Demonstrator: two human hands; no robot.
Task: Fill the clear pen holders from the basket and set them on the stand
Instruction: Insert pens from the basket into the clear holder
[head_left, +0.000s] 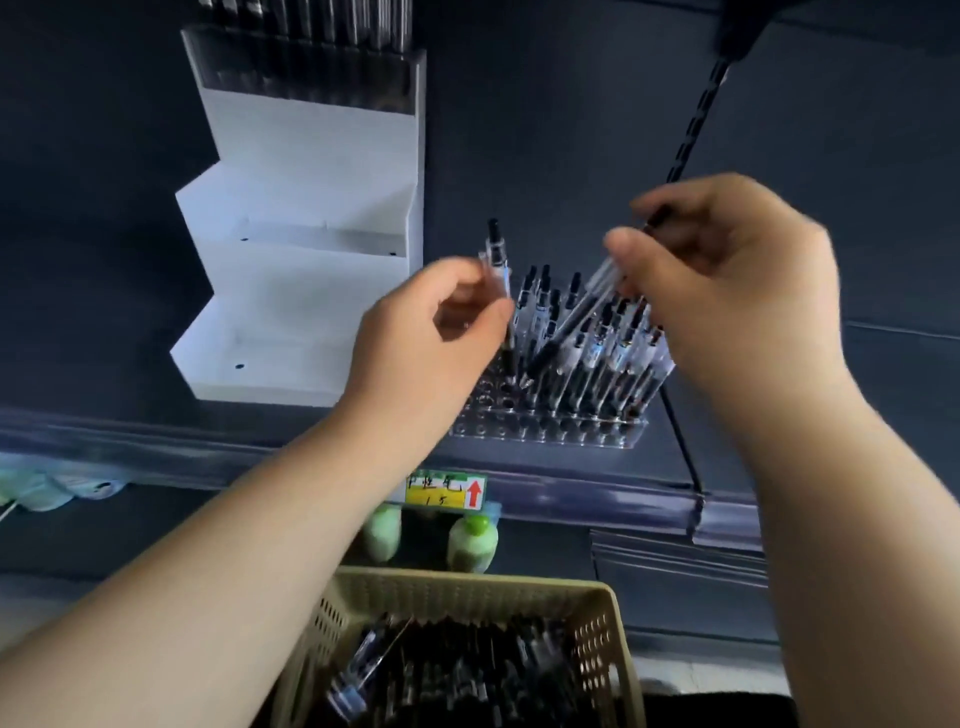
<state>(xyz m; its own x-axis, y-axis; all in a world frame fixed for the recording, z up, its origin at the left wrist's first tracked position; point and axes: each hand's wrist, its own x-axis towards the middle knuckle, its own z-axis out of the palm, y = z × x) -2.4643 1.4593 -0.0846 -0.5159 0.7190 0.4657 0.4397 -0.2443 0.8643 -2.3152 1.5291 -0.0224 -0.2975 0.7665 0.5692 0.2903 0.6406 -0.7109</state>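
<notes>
A clear pen holder (545, 434) with rows of holes stands on the dark shelf, its right part filled with several black-and-clear pens (597, 343). My left hand (426, 338) pinches one upright pen (497, 265) over the holder's emptier left end. My right hand (727, 280) grips a few pens (587, 301) that slant down toward the holder. To the left stands the white stepped stand (306, 291); its top step carries a filled holder (306, 67), and the lower steps are bare. A beige basket (618, 654) of pens sits at the bottom.
Two green-capped bottles (472, 543) sit on a lower shelf under a yellow price label (447, 491). A black slotted rail (696, 119) runs diagonally at the upper right. Pale packets (47, 488) lie at the far left below the shelf edge.
</notes>
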